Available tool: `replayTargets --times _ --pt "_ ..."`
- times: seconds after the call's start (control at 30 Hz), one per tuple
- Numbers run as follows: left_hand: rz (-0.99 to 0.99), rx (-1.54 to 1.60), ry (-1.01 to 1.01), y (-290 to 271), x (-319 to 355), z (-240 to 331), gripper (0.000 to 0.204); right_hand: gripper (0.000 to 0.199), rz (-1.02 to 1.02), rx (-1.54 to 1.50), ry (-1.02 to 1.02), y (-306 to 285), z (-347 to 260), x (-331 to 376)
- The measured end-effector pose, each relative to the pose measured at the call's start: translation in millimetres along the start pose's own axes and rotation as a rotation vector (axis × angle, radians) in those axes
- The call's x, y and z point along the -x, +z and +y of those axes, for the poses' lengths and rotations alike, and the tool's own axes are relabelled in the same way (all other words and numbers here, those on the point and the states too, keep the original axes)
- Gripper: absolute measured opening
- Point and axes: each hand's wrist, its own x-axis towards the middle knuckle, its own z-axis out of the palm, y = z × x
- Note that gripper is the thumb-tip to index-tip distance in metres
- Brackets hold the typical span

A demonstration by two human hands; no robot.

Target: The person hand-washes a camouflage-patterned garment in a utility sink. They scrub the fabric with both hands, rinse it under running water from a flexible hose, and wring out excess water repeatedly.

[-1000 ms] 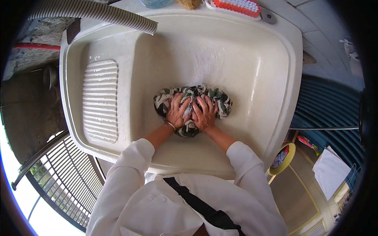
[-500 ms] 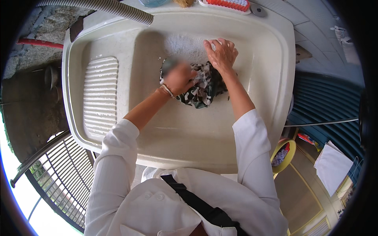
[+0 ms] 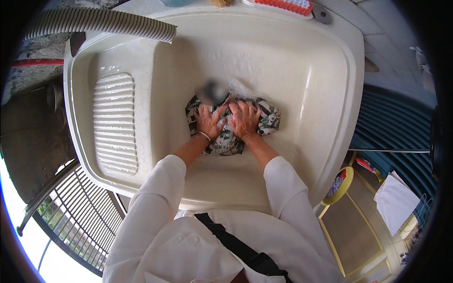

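A wet camouflage-patterned cloth (image 3: 225,144) lies bunched in the basin of a cream laundry sink (image 3: 302,56). On its left part my left hand (image 3: 209,123) rests with the fingers spread, a bracelet at the wrist. Close beside it, my right hand (image 3: 244,119) presses on the cloth, also with fingers apart. Both sets of fingertips point away from me, and neither hand is gripping a fold that I can see. Suds (image 3: 240,87) sit just beyond the cloth. A blurred patch hides the cloth's far left corner.
A ridged washboard (image 3: 114,125) is moulded into the sink's left side. Over the back left reaches a grey corrugated hose (image 3: 141,27). An orange and white brush (image 3: 288,5) lies on the back rim. A yellow bucket (image 3: 347,183) stands to the right.
My right hand has come down and nearer to me, from above the cloth's far edge onto it. My left hand has flattened, and the cloth is spread wider. Less foam shows behind it.
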Motion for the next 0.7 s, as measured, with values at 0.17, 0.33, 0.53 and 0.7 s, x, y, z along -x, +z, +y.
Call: replayTargets --times 0.17,0.33,0.53,0.7 --pt "0.095 0.120 0.066 -47.5 -118.5 -9.3 0.016 0.028 -0.122 0.131 0.365 11.3 16.2 -111.1" --pt "0.155 -0.021 0.178 -141.8 -94.0 44.9 0.037 0.054 -0.265 -0.574 0.598 -70.9 52.3 -167.8" --pt "0.516 0.248 0.176 -133.0 -47.1 29.5 0.047 0.053 -0.312 -0.043 0.342 -55.1 13.7 -100.2" --pt "0.290 0.459 -0.095 -59.2 21.2 29.9 0.047 0.061 -0.184 -0.083 0.029 -54.5 -41.3 -1.1"
